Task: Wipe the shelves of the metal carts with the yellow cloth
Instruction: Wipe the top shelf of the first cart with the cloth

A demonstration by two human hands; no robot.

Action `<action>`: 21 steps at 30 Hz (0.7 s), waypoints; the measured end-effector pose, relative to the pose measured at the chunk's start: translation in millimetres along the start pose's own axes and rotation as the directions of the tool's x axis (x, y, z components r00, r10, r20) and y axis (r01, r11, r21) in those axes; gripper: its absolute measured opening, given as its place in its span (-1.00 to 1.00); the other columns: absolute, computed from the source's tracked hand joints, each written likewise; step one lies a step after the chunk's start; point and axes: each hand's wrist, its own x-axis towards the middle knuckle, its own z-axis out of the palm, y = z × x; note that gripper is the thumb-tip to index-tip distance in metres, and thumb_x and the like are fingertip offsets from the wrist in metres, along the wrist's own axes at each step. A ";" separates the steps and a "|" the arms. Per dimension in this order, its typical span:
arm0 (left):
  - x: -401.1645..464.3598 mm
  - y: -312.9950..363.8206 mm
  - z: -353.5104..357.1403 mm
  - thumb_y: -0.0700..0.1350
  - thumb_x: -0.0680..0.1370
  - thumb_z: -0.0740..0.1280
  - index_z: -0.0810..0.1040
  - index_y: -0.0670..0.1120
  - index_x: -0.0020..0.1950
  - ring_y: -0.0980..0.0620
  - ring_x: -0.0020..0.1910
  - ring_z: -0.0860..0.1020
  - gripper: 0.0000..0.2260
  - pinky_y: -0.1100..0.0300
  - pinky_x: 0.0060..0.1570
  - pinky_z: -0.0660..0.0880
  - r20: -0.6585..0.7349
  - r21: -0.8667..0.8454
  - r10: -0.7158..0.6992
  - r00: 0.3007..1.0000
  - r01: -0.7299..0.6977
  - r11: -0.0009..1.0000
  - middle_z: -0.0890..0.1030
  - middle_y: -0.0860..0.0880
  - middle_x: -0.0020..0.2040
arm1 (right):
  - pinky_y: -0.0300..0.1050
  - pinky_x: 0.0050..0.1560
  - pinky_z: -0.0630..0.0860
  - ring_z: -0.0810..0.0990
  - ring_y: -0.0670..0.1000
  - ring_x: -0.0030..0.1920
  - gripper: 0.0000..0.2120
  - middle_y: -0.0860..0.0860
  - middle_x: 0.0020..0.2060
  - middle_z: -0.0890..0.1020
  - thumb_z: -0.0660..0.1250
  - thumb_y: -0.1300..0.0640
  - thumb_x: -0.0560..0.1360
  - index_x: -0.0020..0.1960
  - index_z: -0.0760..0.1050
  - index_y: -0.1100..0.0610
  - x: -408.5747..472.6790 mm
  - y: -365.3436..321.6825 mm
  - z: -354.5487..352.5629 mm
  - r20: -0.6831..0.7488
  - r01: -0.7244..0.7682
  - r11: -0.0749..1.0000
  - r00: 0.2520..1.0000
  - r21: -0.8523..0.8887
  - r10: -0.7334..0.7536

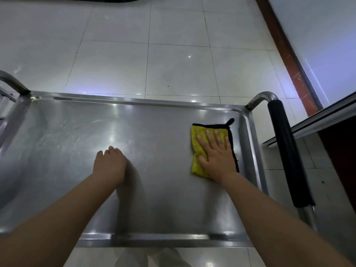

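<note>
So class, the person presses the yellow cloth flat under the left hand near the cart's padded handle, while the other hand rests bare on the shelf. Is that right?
Not quite: the head view shows the right hand pressing the yellow cloth flat, near the padded handle. The left hand is the one resting bare on the shelf.

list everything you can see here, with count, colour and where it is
metal cart top shelf: 1, silver, fills the middle of the view
yellow cloth: 1, yellow with black edging, right part of the shelf
padded handle: 1, black on a silver tube, right end of the cart
bare handle: 1, silver, left end
floor tiles: many, pale, beyond the cart
left hand: 1, rests on the shelf, fingers curled
right hand: 1, presses flat on the cloth
</note>
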 end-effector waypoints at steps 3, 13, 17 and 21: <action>-0.5 4.7 -4.2 -0.01 0.47 0.38 0.18 -0.29 0.44 -0.03 0.28 0.41 -0.32 0.16 0.25 0.29 0.000 0.027 -0.008 1.000 0.008 1.000 0.38 -0.15 0.32 | 0.07 0.47 -0.36 -0.26 0.03 0.54 -0.25 -0.05 0.56 -0.13 -0.27 -0.28 0.35 0.54 -0.15 -0.18 -9.9 34.8 -2.2 0.010 -0.091 0.996 0.996 -0.012 0.092; -9.2 -9.4 -5.4 0.18 0.40 0.43 0.20 -0.14 0.41 0.01 0.12 0.47 -0.26 0.24 0.10 0.36 -0.051 -0.153 0.043 0.998 -0.050 0.987 0.37 -0.05 0.31 | 0.04 0.36 -0.54 -0.22 0.10 0.55 -0.24 0.02 0.57 -0.09 -0.29 -0.25 0.37 0.56 -0.12 -0.12 -41.1 49.3 4.4 -0.022 -0.331 0.944 0.944 -0.016 0.330; -9.7 -15.6 -1.9 0.17 0.40 0.43 0.21 -0.12 0.42 0.00 0.13 0.46 -0.27 0.22 0.12 0.36 -0.073 -0.210 0.063 0.995 -0.077 0.975 0.36 -0.05 0.33 | 0.14 0.43 -0.39 -0.20 0.14 0.55 -0.21 0.04 0.57 -0.08 -0.30 -0.28 0.36 0.57 -0.08 -0.08 -46.1 17.7 12.1 -0.031 -0.409 0.912 0.912 0.043 0.410; -12.6 -26.0 9.8 0.17 0.41 0.41 0.24 -0.11 0.39 -0.03 0.14 0.44 -0.31 0.18 0.15 0.34 -0.154 -0.281 0.106 0.982 -0.146 0.948 0.33 -0.06 0.35 | 0.14 0.42 -0.38 -0.23 0.14 0.54 -0.21 0.04 0.57 -0.10 -0.30 -0.30 0.36 0.57 -0.11 -0.09 -44.7 -27.7 17.2 -0.028 -0.408 0.913 0.912 0.030 0.409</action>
